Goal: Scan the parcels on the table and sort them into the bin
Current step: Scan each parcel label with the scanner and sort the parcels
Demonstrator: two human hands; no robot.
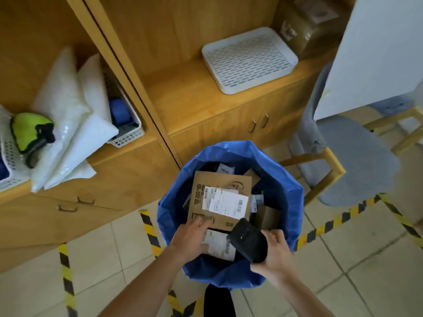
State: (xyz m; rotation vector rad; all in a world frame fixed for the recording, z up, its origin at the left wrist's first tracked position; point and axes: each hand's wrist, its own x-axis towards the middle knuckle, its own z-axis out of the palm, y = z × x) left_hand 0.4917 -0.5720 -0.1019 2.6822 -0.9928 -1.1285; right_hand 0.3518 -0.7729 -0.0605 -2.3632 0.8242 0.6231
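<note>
At the bottom of the frame, the left hand (192, 236) lies with its fingers stretched flat on the lower left corner of a flat brown cardboard parcel with white barcode labels (219, 200). It grips nothing and seems to be settling or steadying the parcel on the pile. To the right of it, the right hand (274, 255) is wrapped round a black handheld scanner (248, 243), its nose angled up and left towards the labels, probably so they can be read where they lie face up. Beneath both hands, a smaller parcel with a white label (219, 247) sits against the near wall of the round bin lined with a blue plastic bag (285, 195). The bin already holds several parcels, so sorting looks well advanced. The table is out of view. Yellow-and-black hazard tape (148, 227) crosses the tiled floor around the bin. Further up stands a light wooden cabinet (206, 106). A white perforated plastic tray (249, 60) sits on its ledge at upper right, and white padded bags (66, 115) lean at the left.
</note>
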